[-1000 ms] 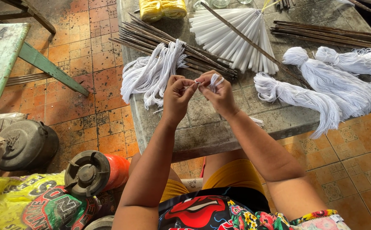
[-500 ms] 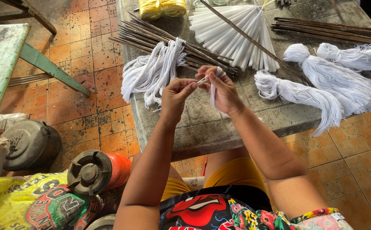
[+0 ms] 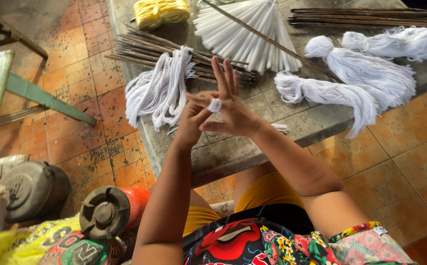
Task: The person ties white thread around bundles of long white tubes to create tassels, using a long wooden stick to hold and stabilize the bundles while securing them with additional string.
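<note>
Both hands work just above the near edge of the worktop [image 3: 233, 157]. The right hand [image 3: 235, 115] has white string [image 3: 215, 105] wound round one finger, its other fingers spread open; the left hand [image 3: 192, 122] pinches that winding closed. Beyond the hands on the worktop lie three finished-looking white tassels [image 3: 341, 93] to the right, loose cut strands [image 3: 159, 88] to the left, so more tying seems left

hands: 2 [image 3: 192, 122] [image 3: 229, 112] | white yarn bundles: 4 [image 3: 158, 88] [image 3: 328, 94] [image 3: 365, 66] [image 3: 400, 41] | yellow yarn skeins: 1 [image 3: 160, 12] | white fans: 1 [image 3: 245, 32] | stick piles: 2 [image 3: 150, 49] [image 3: 370, 17] | gas cylinders: 1 [image 3: 113, 211]
</note>
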